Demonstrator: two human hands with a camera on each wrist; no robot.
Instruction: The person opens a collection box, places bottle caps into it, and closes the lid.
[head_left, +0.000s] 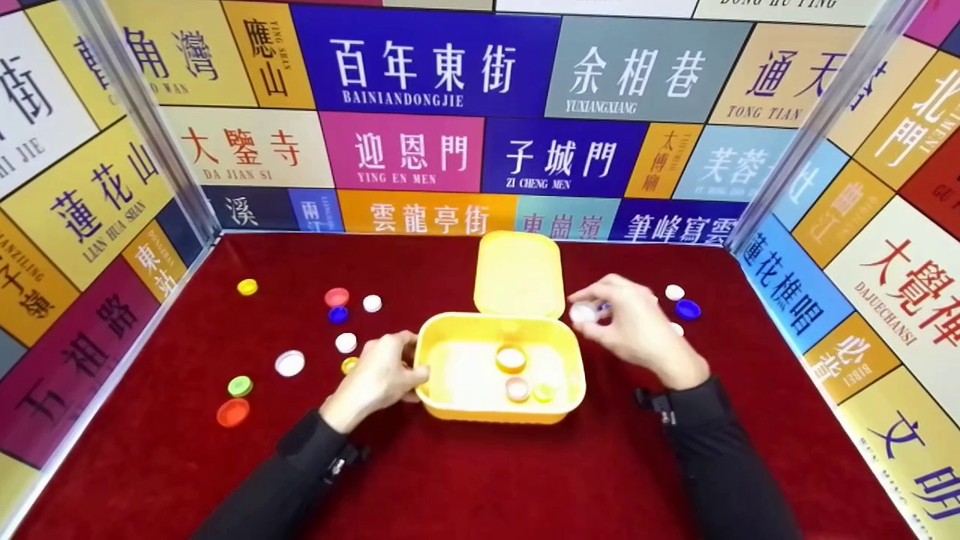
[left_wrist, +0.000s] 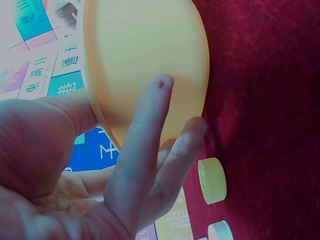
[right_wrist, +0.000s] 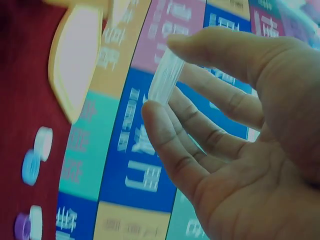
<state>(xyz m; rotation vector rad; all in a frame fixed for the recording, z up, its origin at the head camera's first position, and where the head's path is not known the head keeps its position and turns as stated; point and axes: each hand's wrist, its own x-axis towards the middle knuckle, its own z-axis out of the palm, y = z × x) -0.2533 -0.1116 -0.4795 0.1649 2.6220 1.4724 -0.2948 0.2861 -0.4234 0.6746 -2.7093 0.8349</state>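
A yellow plastic box (head_left: 499, 414) stands on the red cloth, its lid (head_left: 519, 274) folded open at the back. My left hand (head_left: 381, 369) grips the box's left end, thumb over the rim and fingers along the outside wall. An orange-rimmed cap (head_left: 511, 360), a pinkish cap (head_left: 517, 389) and a yellow cap (head_left: 543, 392) lie inside. To the right of the lid, my right hand (head_left: 634, 322) pinches a whitish bottle cap (right_wrist: 166, 77) between thumb and finger, raised off the cloth. A yellow cap (left_wrist: 212, 180) sits close to the left fingers.
Several loose caps are scattered on the left, among them a red cap (head_left: 233, 412), a green cap (head_left: 240, 386) and a large white cap (head_left: 289, 364). Right of my right hand lie a blue cap (head_left: 687, 309) and a white cap (head_left: 674, 292). Sign-printed panels border the cloth.
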